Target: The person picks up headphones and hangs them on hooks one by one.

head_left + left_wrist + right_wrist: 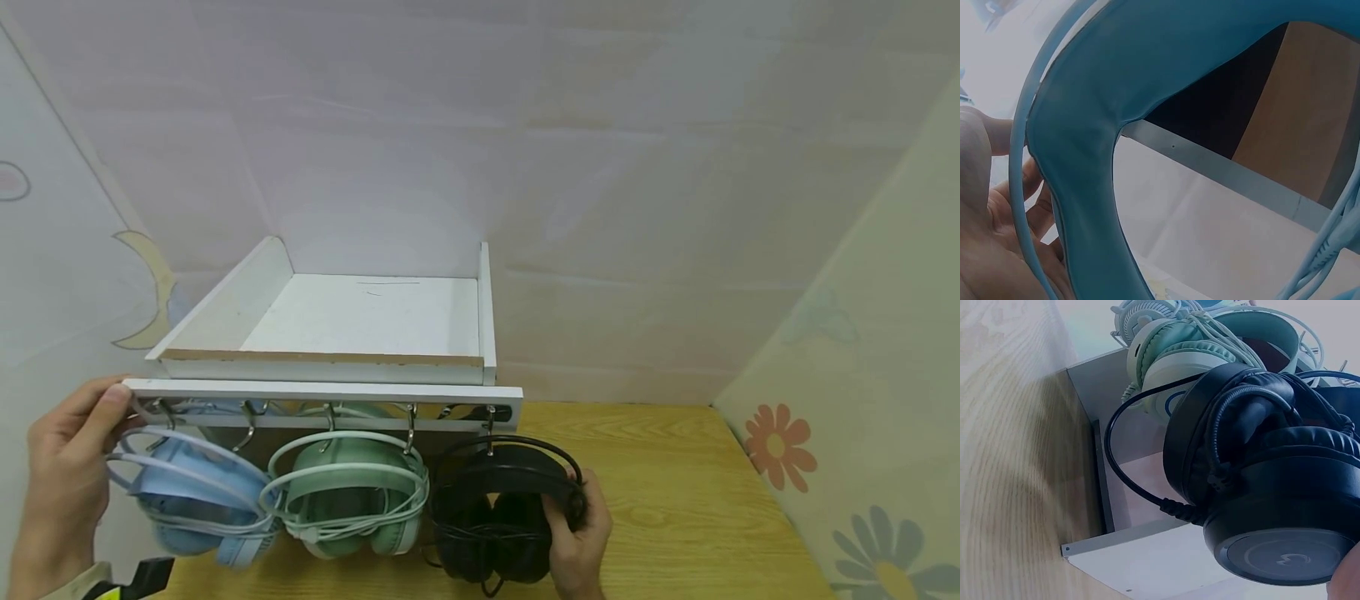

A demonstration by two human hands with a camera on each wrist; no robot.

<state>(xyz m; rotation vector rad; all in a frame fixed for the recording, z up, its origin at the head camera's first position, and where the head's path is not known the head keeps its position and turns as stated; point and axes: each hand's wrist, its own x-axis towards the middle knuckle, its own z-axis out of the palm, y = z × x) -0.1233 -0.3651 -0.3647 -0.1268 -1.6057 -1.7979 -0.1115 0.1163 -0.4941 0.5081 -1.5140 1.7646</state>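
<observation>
My left hand [71, 467] grips the left end of a white hook rail [322, 390], thumb on its front corner. Blue headphones [198, 492], green headphones [348, 472] and black headphones [517, 481] hang side by side along the rail by their headbands. With my right hand [583, 537] I hold the right side of the black headphones, whose headband loops over the rightmost hook [491, 429]. The left wrist view shows the blue headband [1079, 150] close beside that hand's fingers. In the right wrist view, a fingertip touches the black ear cup [1285, 556].
A white open-topped shelf [367, 321] with raised sides stands behind the rail against a pale cloth wall. Below lies a wood-grain tabletop [667, 492]. Bundled cords hang at each headset. A flower-printed panel [862, 433] borders the right side.
</observation>
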